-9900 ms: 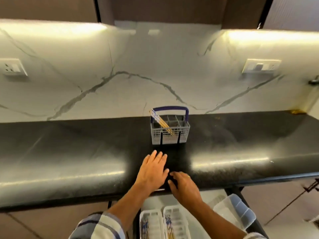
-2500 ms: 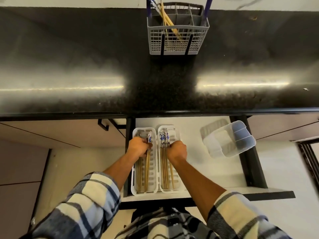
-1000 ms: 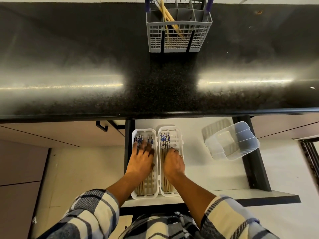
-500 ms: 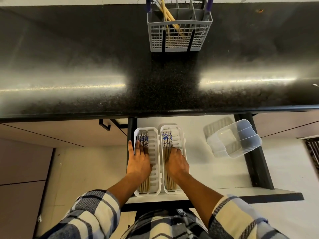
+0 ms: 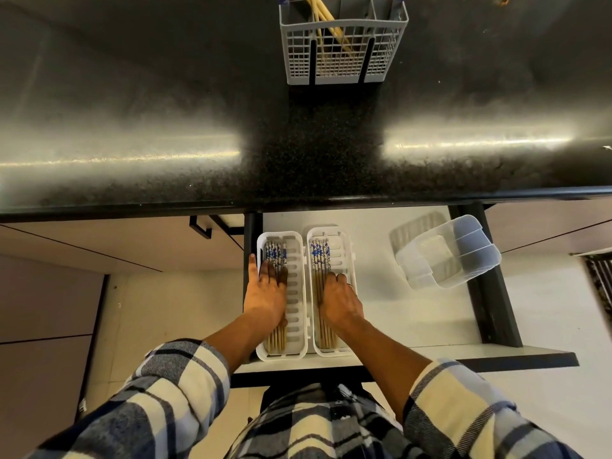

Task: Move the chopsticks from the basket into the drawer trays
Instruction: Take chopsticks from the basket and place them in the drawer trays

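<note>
A grey wire basket stands at the back of the black counter, with a few wooden chopsticks leaning in its left compartment. Below the counter an open white drawer holds two white slotted trays side by side. The left tray and the right tray each hold several chopsticks with blue-patterned tops. My left hand lies flat on the chopsticks in the left tray, fingers straight. My right hand rests on the chopsticks in the right tray, fingers bent down onto them.
A clear plastic container sits tilted in the right part of the drawer. The black counter edge overhangs the back of the drawer. Closed cabinet fronts flank the drawer on both sides.
Both hands have gone from gripping chopsticks over the trays to lying on the chopsticks inside them. In the last half second they hardly moved.
</note>
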`<state>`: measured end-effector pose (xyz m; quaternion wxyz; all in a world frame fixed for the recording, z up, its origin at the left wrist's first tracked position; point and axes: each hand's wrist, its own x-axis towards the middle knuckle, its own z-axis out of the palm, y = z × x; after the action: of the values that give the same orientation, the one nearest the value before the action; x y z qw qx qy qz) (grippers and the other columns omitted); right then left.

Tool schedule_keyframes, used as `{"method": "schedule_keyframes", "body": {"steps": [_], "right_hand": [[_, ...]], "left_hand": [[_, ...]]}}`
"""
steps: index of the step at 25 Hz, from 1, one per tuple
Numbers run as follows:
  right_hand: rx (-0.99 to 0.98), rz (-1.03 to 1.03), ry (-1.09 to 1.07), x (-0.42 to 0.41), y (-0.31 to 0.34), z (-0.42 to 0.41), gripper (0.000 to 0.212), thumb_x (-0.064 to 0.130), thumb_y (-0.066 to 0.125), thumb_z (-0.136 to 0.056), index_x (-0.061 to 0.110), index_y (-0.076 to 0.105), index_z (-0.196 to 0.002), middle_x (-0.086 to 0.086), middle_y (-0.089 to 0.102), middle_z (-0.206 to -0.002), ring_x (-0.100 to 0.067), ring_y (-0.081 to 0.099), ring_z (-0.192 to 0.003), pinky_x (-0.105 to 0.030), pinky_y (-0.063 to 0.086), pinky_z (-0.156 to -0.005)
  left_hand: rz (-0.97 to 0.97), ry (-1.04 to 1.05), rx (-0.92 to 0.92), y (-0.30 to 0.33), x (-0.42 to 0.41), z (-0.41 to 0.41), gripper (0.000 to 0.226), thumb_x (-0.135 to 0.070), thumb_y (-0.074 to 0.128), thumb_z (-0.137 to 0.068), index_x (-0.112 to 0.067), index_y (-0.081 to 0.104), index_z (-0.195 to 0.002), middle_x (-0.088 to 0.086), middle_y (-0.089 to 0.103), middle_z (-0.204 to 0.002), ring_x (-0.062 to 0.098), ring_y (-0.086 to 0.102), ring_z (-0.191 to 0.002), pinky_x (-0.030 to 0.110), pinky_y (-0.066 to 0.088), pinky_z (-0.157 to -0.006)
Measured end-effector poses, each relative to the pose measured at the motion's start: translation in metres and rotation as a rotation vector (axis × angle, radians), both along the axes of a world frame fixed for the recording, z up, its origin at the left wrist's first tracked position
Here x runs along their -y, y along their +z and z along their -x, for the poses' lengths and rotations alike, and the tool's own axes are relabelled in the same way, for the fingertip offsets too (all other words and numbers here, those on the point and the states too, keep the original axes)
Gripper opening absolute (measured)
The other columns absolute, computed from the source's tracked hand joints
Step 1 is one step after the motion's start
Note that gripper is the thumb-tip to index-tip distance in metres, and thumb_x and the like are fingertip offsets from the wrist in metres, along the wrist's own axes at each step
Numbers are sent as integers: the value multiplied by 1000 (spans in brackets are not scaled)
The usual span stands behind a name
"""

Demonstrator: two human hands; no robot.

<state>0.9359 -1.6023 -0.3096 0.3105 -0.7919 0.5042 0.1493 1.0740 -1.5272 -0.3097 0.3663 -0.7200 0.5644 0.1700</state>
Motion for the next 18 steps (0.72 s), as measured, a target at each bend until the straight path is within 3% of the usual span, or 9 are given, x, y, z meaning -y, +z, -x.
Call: {"method": "schedule_keyframes", "body": {"steps": [4, 10, 14, 16, 18], "right_hand": [[0, 7, 22, 0, -1, 2, 47, 4, 63, -87, 12, 45, -130, -11, 48, -129, -30, 56, -113, -41, 52, -93], [4, 9, 33, 2, 1, 2, 48, 3, 62, -89, 12, 44, -133, -10, 49, -131, -29, 56, -115, -41, 50, -95], [-5, 34, 36, 1, 8, 2, 39, 4, 58, -92, 11, 48, -129, -11, 55, -125, -28, 58, -111, -39, 51, -93], [13, 65, 46, 3, 20, -1, 35, 3, 54, -93, 10, 51, -127, -11, 58, -122, -28, 60, -107, -38, 51, -89], [74, 109, 77, 13, 46, -10, 27, 6, 55, -92, 12, 59, -119, -9, 64, -114, -26, 65, -96, -35, 54, -81]], "left_hand": [[-5, 14, 21, 0, 1, 2, 97, -52, 58, -89, -7, 4, -156, 20, 12, -162, 39, -6, -150, 70, -17, -109], [-30, -22, 49, 7, 1, 3, 105, -59, 60, -85, -5, 4, -156, 21, 11, -162, 39, -5, -151, 71, -16, -109], [77, 14, -5, 17, 3, 5, 85, -40, 58, -91, -4, 15, -155, 21, 16, -161, 39, -4, -150, 67, -15, -112], [192, 30, -101, 35, 9, 9, 65, -32, 54, -94, -6, 33, -149, 19, 31, -156, 38, 9, -150, 61, -5, -119], [369, 89, -259, 67, 20, 9, 42, -39, 50, -95, -15, 57, -128, 11, 59, -132, 30, 44, -135, 51, 24, -118]]}}
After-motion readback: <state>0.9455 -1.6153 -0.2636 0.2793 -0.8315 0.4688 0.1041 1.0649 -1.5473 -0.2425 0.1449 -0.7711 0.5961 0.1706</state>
